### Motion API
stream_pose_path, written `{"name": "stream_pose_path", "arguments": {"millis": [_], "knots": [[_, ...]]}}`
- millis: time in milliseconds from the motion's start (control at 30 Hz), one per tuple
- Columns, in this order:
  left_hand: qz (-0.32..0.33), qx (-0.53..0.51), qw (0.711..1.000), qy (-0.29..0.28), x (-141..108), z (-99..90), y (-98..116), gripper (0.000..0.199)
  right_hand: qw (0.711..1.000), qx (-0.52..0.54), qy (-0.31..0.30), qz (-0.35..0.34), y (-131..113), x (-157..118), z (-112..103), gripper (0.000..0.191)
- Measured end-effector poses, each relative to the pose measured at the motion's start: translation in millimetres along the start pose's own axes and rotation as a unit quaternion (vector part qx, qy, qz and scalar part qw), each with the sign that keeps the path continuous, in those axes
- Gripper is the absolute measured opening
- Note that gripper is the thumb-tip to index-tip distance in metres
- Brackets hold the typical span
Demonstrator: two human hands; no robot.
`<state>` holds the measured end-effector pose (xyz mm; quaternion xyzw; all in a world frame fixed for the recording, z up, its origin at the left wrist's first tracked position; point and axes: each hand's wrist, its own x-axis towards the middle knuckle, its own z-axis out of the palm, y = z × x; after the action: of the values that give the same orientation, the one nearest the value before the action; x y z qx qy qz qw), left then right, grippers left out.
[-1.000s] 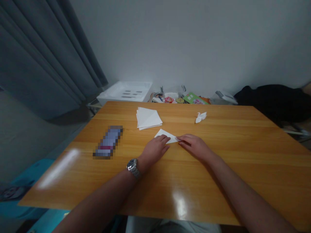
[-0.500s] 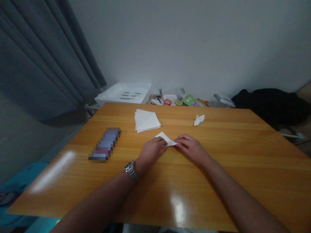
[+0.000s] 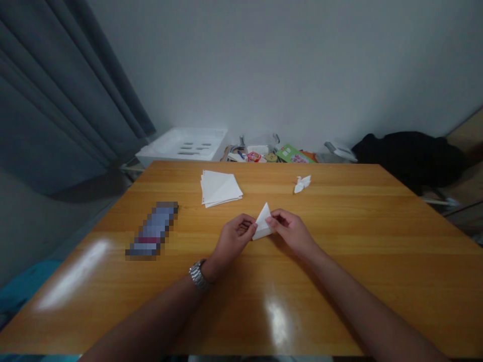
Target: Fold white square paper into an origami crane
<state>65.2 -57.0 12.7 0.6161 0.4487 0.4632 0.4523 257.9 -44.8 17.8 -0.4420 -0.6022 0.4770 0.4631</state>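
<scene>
A small white folded paper triangle stands raised off the wooden table, its point up. My left hand, with a metal watch on the wrist, pinches its left lower edge. My right hand pinches its right side. Both hands sit near the table's middle. A stack of white square sheets lies beyond my left hand. A small finished white paper figure rests farther back on the right.
A blurred flat dark object lies on the table's left. Behind the far edge stand a white plastic tray, colourful clutter and a black bundle. Grey curtains hang at the left.
The paper lay flat under my fingers before; now both hands have lifted it so it stands upright between them. The view has shifted slightly.
</scene>
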Motion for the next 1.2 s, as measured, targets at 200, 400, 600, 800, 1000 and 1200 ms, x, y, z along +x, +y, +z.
{"name": "stream_pose_path", "arguments": {"millis": [200, 400, 600, 800, 1000, 1200], "knots": [[-0.014, -0.068, 0.998, -0.005, 3.4, 1.2, 6.5, 0.03, 0.996, -0.024, -0.084, 0.01, -0.9, -4.4, 2.0, 0.03], [-0.049, -0.09, 0.995, 0.004, 3.7, -0.7, 2.3, 0.033, 0.993, -0.05, -0.11, 0.003, 0.2, -6.3, 6.9, 0.033], [-0.05, -0.094, 0.994, 0.027, 3.1, -4.3, 0.8, 0.033, 0.991, -0.069, -0.114, 0.022, -0.1, -6.8, 8.6, 0.032], [-0.047, -0.11, 0.993, 0.013, 4.1, -5.7, 0.0, 0.033, 0.99, -0.068, -0.118, 0.023, -2.1, -7.5, 5.9, 0.028], [-0.056, -0.12, 0.991, 0.01, 5.1, -6.5, -1.5, 0.033, 0.99, -0.075, -0.11, 0.034, -3.4, -8.6, 5.4, 0.027], [-0.073, -0.136, 0.988, 0.012, 5.9, -8.0, -4.5, 0.032, 0.989, -0.092, -0.108, 0.036, -6.1, -7.6, 4.9, 0.027]]}}
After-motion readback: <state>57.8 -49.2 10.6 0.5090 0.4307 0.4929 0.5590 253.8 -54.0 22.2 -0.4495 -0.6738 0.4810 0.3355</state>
